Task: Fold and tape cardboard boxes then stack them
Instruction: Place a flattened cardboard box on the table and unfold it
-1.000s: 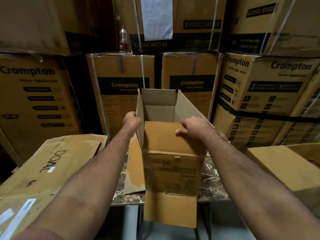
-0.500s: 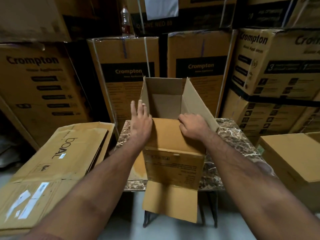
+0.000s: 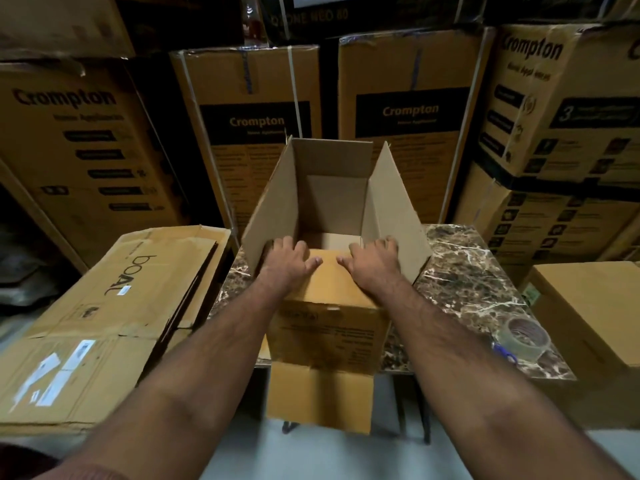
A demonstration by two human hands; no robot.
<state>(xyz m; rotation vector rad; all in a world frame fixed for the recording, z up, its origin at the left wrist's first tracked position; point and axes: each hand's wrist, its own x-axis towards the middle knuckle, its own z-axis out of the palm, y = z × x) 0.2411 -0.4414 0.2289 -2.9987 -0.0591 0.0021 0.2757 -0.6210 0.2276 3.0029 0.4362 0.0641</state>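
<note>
An open brown cardboard box (image 3: 325, 337) stands on a small marble-topped table (image 3: 467, 282), its left, right and far top flaps upright. The near flap is folded inward and lies flat over the opening. My left hand (image 3: 289, 259) and my right hand (image 3: 372, 259) both press flat on that folded flap, fingers spread and reaching over its far edge. A lower flap hangs down past the table's front edge. A roll of clear tape (image 3: 526, 336) lies on the table's right side, apart from both hands.
A flattened "boAt" carton (image 3: 104, 306) lies on a pile to the left. A closed brown box (image 3: 595, 306) stands at the right. Tall stacked Crompton cartons (image 3: 256, 123) wall in the back and both sides. Something small and blue (image 3: 504, 351) lies beside the tape.
My left hand left the box's left flap and came onto the near flap. Both hands now press the near flap further down into the opening. The view tilted down, revealing the tape.
</note>
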